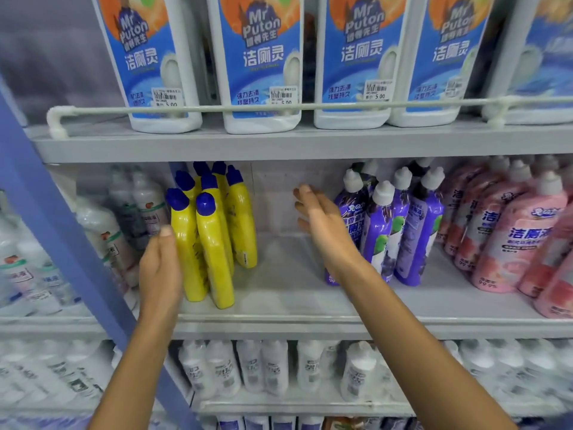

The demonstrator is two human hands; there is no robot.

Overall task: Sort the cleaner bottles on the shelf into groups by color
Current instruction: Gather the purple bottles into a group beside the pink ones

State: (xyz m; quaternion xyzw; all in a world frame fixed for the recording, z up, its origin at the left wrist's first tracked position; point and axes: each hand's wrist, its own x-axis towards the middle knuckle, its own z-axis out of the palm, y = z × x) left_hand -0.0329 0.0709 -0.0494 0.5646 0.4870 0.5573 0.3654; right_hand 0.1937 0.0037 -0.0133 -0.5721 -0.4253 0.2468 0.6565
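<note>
Middle shelf [294, 293]: yellow bottles [214, 237] with blue caps clustered left of centre, purple bottles [400, 231] with white caps right of centre, pink bottles [508, 240] far right, bare gap between yellow and purple groups. Left hand [161, 268] flat against left side of front yellow bottle, fingers straight, gripping nothing. Right hand [322, 218] spread wide in gap, just beside leftmost purple bottle (contact unclear). White bottles [133, 212] behind blue upright [71, 243] at left. White jugs [263, 57] with blue labels on shelf above.
</note>
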